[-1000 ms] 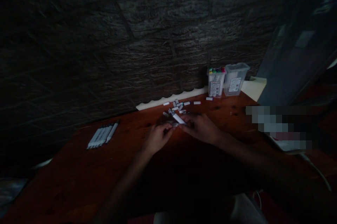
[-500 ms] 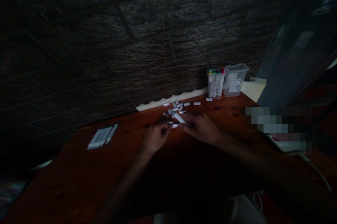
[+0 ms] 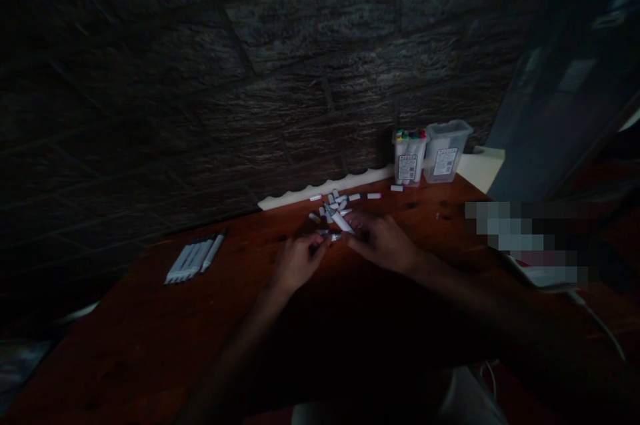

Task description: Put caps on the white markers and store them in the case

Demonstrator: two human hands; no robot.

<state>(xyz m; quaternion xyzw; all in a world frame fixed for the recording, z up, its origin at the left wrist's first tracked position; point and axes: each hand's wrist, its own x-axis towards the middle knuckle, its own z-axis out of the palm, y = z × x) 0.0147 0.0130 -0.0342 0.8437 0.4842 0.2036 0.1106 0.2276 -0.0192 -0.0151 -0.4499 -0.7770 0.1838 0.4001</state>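
Observation:
My right hand [image 3: 385,244] is closed around a white marker [image 3: 343,222], its grey tip end pointing up and left, away from me. My left hand [image 3: 299,260] has thumb and forefinger pinched at a small white marker cap [image 3: 335,236], just below the marker; the fingertips partly hide the contact. Loose white marker caps [image 3: 334,201], some with coloured ends, lie scattered on the wooden table beyond both hands.
Several white markers [image 3: 195,260] lie in a row on the table [image 3: 240,345] at left. A clear box of markers [image 3: 410,158] stands beside another clear plastic box [image 3: 447,153] at the back right. A brick wall [image 3: 300,78] rises behind. A cable [image 3: 603,328] hangs at right.
My left fingertips have moved slightly right to the marker cap, which has turned a little. My right hand holds the marker in nearly the same place.

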